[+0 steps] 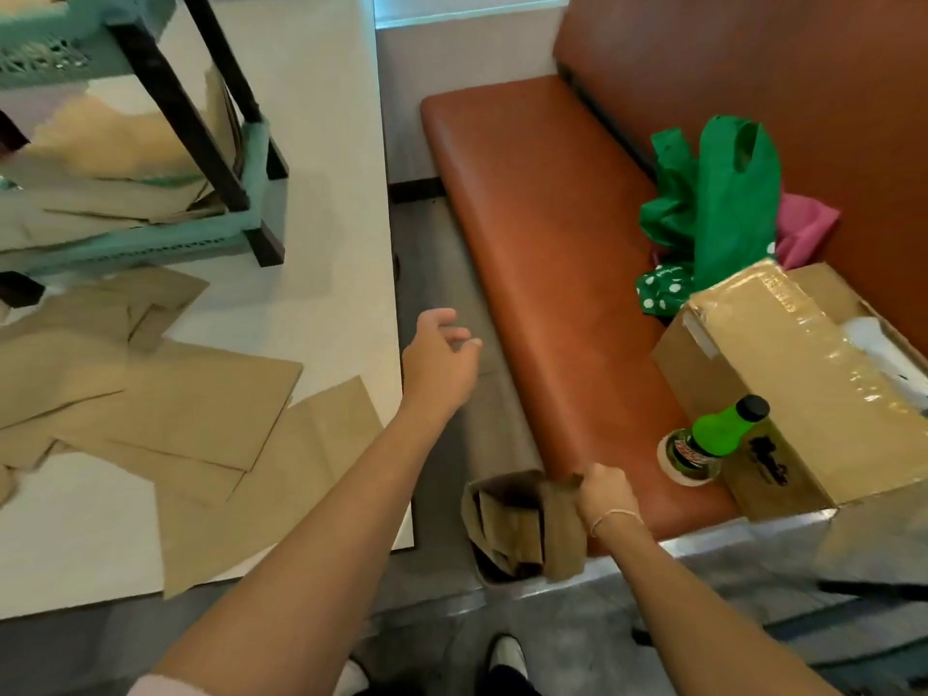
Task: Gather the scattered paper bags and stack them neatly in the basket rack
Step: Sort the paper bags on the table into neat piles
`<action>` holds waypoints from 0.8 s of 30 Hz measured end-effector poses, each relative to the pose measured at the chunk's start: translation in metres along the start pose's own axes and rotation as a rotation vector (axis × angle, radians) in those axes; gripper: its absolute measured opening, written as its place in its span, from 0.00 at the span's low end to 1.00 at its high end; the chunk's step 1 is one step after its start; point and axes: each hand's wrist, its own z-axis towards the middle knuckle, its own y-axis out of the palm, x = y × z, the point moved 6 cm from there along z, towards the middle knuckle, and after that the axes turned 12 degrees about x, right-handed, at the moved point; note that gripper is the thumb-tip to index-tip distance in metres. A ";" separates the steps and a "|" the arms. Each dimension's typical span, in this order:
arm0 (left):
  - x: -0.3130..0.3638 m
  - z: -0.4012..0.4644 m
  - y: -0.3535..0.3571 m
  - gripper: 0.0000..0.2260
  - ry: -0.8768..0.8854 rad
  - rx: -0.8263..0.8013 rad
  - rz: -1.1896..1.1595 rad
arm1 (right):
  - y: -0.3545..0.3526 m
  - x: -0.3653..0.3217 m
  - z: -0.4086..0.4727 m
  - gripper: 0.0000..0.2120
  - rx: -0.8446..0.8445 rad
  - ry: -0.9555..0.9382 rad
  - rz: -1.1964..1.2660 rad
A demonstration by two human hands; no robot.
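Several flat brown paper bags [201,419] lie scattered across the white table [321,193] at the left. The teal basket rack [150,238] stands at the table's far left, with more brown bags [100,193] lying in its lower tray. My right hand [605,492] grips the top edge of an opened brown paper bag [522,524], which hangs over the floor beside the bench's front edge. My left hand [442,359] hovers over the gap between table and bench, fingers loosely curled, holding nothing.
An orange padded bench [542,253] runs along the right. On it sit a taped cardboard box [803,374], a green bottle [718,434], a green bag [713,203] and a pink cloth [808,228]. A narrow strip of grey floor [442,273] separates table and bench.
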 end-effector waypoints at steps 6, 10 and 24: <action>-0.005 -0.005 -0.019 0.11 0.098 0.023 0.081 | 0.040 -0.009 0.000 0.15 -0.093 -0.070 -0.117; -0.004 -0.003 -0.044 0.10 0.138 0.061 0.127 | 0.035 -0.050 0.005 0.16 -0.107 -0.126 -0.072; -0.062 0.023 -0.203 0.36 -0.154 0.204 0.714 | -0.083 -0.277 -0.040 0.14 0.222 -0.522 0.300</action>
